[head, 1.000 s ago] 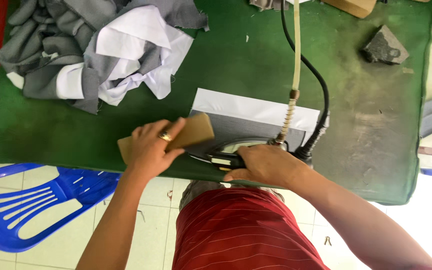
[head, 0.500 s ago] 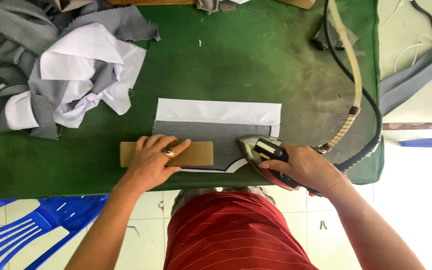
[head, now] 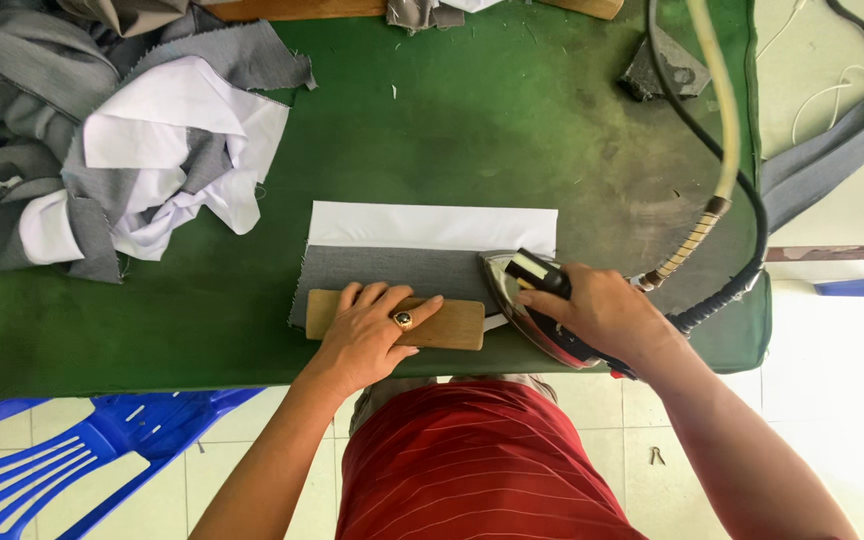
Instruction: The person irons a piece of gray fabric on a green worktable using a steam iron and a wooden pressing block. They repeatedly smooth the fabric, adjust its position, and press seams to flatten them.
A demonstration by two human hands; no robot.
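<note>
My left hand [head: 372, 330], with a ring on one finger, presses flat on a wooden block [head: 457, 324] that lies across the near edge of a grey fabric strip [head: 392, 268]. A white fabric piece [head: 432, 226] lies just beyond the grey one. My right hand [head: 602, 312] grips the handle of a steam iron [head: 527, 300], whose pointed tip rests on the right end of the fabric, right next to the block. A hose and a black cord [head: 722, 140] run from the iron up across the green padded table [head: 472, 110].
A heap of grey and white cloth pieces [head: 102, 140] fills the table's far left. A dark metal piece [head: 667, 68] sits at the far right. A blue plastic chair [head: 72, 460] stands on the tiled floor at lower left. Grey fabric [head: 832, 140] hangs off to the right.
The view has shifted, so the fabric now sits nearer the centre. The wooden block went from tilted to lying flat along the fabric edge, and the iron has slid to the fabric's right end.
</note>
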